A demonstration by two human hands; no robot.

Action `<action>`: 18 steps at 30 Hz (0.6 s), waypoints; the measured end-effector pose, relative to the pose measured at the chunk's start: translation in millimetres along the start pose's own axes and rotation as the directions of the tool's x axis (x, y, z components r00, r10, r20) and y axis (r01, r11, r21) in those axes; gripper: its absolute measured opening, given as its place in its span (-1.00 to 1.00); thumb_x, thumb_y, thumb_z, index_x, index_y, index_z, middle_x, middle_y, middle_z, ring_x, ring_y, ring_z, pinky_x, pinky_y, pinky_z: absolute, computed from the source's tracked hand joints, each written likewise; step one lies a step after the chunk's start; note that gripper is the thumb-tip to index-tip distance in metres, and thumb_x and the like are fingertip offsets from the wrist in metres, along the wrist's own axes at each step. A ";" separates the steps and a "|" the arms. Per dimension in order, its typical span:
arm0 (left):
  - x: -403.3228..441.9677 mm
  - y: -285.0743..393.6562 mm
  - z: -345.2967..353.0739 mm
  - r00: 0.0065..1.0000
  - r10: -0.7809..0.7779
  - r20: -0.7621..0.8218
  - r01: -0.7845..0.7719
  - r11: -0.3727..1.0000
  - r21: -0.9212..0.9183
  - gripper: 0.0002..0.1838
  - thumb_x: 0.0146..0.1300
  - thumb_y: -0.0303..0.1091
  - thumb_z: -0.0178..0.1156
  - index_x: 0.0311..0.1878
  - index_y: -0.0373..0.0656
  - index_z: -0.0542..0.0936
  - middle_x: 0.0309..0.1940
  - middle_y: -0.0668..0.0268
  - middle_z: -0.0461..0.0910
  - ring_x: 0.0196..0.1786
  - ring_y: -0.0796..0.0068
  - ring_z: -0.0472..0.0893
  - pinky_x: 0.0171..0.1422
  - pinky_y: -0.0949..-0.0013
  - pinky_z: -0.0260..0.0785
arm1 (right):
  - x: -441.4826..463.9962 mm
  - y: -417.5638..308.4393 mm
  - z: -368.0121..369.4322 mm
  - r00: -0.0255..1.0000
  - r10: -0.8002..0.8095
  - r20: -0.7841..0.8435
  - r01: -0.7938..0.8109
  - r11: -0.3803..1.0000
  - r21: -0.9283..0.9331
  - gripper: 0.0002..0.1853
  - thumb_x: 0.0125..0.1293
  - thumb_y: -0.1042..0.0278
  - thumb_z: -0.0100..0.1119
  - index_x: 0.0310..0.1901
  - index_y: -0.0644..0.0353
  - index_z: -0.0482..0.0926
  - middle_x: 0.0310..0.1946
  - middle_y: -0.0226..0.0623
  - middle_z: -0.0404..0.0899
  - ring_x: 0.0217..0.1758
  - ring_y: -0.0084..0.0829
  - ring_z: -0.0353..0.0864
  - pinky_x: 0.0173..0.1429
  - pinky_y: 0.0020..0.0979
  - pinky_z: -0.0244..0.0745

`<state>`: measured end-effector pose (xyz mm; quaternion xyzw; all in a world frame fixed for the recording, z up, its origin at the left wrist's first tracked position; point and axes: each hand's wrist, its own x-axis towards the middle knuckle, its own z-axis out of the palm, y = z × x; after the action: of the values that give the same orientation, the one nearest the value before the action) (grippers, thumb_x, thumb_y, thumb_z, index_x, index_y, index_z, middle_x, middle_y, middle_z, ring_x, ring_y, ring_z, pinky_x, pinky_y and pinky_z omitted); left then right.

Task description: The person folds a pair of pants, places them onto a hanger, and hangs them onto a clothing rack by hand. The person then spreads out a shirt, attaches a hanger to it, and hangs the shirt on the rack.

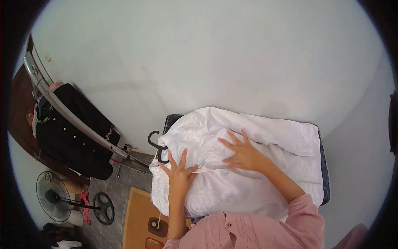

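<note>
A white long-sleeved garment [269, 166] with a button front lies spread out on a dark blue padded surface [326, 182]. A black hanger [152, 139] sticks out at its collar end, on the left. My left hand [179, 174] rests near the collar and front opening, its fingers spread and the thumb by the opening's edge. Further right, my right hand [242, 155] lies with spread fingers on the chest part, below the sleeve. Neither hand grips anything that I can see.
Behind the surface rises a pale wall [232, 58]. On the left a metal rail [70, 114] carries dark clothes [70, 145] with gold-coloured buttons. A standing fan [54, 197] and a brown patterned mat [139, 207] are on the grey tiled floor [118, 186].
</note>
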<state>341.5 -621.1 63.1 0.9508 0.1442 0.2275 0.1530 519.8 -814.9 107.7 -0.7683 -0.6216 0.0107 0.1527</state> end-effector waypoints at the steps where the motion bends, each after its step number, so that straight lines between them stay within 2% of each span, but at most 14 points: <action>1: -1.0 0.5 -0.9 1.000 -0.013 0.027 0.013 1.000 0.008 -0.78 -0.21 -0.32 0.43 -0.38 0.17 0.73 0.37 0.47 0.23 0.48 -0.08 -0.13 0.28 -0.54 -0.60 | -3.6 -5.0 7.9 0.998 -0.031 0.053 0.032 1.000 0.000 -0.72 0.06 0.24 0.25 -0.13 -0.21 0.69 0.43 -0.40 0.02 0.52 -0.13 -0.20 0.40 0.32 -0.37; 2: -1.6 1.2 -2.9 0.998 -0.028 0.054 0.027 0.999 0.019 -0.76 -0.20 -0.32 0.43 -0.36 0.19 0.74 0.39 0.44 0.19 0.48 -0.09 -0.15 0.27 -0.55 -0.60 | -6.0 -9.3 16.0 0.992 -0.064 0.105 0.065 0.998 0.003 -0.67 0.05 0.25 0.24 -0.08 -0.25 0.67 0.44 -0.41 -0.01 0.52 -0.14 -0.21 0.39 0.34 -0.35; 3: -1.3 4.2 -8.7 0.990 -0.032 0.135 0.024 0.998 0.061 -0.69 -0.13 -0.22 0.41 -0.21 0.21 0.72 0.42 0.38 0.11 0.48 -0.16 -0.20 0.24 -0.57 -0.61 | -7.0 -11.7 22.3 0.988 -0.060 0.145 0.062 0.998 -0.015 -0.66 0.01 0.23 0.25 -0.09 -0.18 0.67 0.45 -0.40 -0.07 0.53 -0.16 -0.25 0.37 0.37 -0.36; 4: -1.7 8.9 -12.1 0.990 -0.030 0.138 0.021 0.998 0.063 -0.69 -0.13 -0.22 0.41 -0.21 0.21 0.72 0.42 0.38 0.11 0.48 -0.16 -0.20 0.24 -0.57 -0.61 | -8.5 -15.0 25.3 0.988 -0.058 0.143 0.060 0.998 -0.012 -0.66 0.01 0.23 0.25 -0.09 -0.18 0.67 0.45 -0.40 -0.07 0.53 -0.16 -0.25 0.37 0.37 -0.36; 7: -4.7 29.7 -13.3 0.994 0.049 0.098 -0.043 0.997 -0.060 -0.56 -0.04 -0.04 0.34 -0.01 0.22 0.64 0.43 0.32 0.10 0.45 -0.27 -0.18 0.21 -0.56 -0.66 | -9.5 -20.9 31.1 0.989 -0.070 0.127 0.076 0.996 -0.046 -0.58 -0.09 0.17 0.27 -0.08 -0.14 0.65 0.45 -0.26 -0.09 0.53 -0.13 -0.28 0.31 0.46 -0.35; 8: -5.4 35.6 -10.2 0.994 0.044 0.100 -0.039 0.998 -0.058 -0.56 -0.04 -0.04 0.34 -0.01 0.22 0.64 0.43 0.32 0.10 0.45 -0.27 -0.18 0.21 -0.56 -0.66 | -9.6 -23.2 31.7 0.989 -0.073 0.129 0.079 0.996 -0.043 -0.58 -0.09 0.17 0.27 -0.08 -0.14 0.65 0.45 -0.26 -0.09 0.53 -0.13 -0.28 0.31 0.46 -0.35; 11: -6.9 45.0 4.7 0.969 0.189 0.158 -0.175 0.980 -0.099 -0.59 -0.02 0.01 0.34 -0.03 0.26 0.65 0.43 0.34 0.10 0.45 -0.27 -0.17 0.19 -0.57 -0.67 | -9.3 -32.1 31.1 0.977 -0.029 0.212 0.039 0.998 -0.044 -0.60 -0.08 0.14 0.28 -0.12 -0.07 0.64 0.46 -0.28 -0.10 0.54 -0.13 -0.30 0.30 0.48 -0.38; 15: -9.0 44.2 18.1 0.978 0.147 0.145 -0.137 0.988 -0.078 -0.59 -0.01 0.06 0.33 -0.04 0.27 0.66 0.43 0.33 0.09 0.44 -0.28 -0.19 0.18 -0.57 -0.68 | -11.4 -32.1 32.0 0.968 -0.005 0.252 0.023 0.998 -0.066 -0.63 -0.05 0.14 0.28 -0.12 -0.08 0.65 0.46 -0.30 -0.09 0.54 -0.14 -0.31 0.29 0.48 -0.41; 17: -11.1 41.3 21.5 0.991 0.102 0.089 -0.094 0.992 -0.090 -0.53 -0.01 0.07 0.32 0.03 0.29 0.61 0.45 0.26 0.04 0.45 -0.29 -0.23 0.16 -0.58 -0.69 | -17.2 -20.7 38.9 0.999 -0.051 0.017 0.051 0.998 0.037 -0.67 -0.02 0.13 0.28 -0.16 -0.08 0.66 0.45 -0.33 -0.04 0.53 -0.13 -0.27 0.28 0.50 -0.43; 18: -12.2 39.9 24.5 0.991 0.097 0.089 -0.090 0.992 -0.089 -0.53 -0.01 0.07 0.32 0.03 0.29 0.61 0.45 0.26 0.04 0.45 -0.29 -0.23 0.16 -0.58 -0.69 | -18.3 -17.9 36.3 0.998 -0.055 0.019 0.054 0.998 0.038 -0.67 -0.02 0.13 0.28 -0.16 -0.08 0.66 0.45 -0.33 -0.04 0.53 -0.13 -0.27 0.28 0.50 -0.43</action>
<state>350.9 -667.2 51.7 0.9587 0.0824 0.1959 0.1888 491.1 -821.3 74.4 -0.7479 -0.6434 0.0258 0.1611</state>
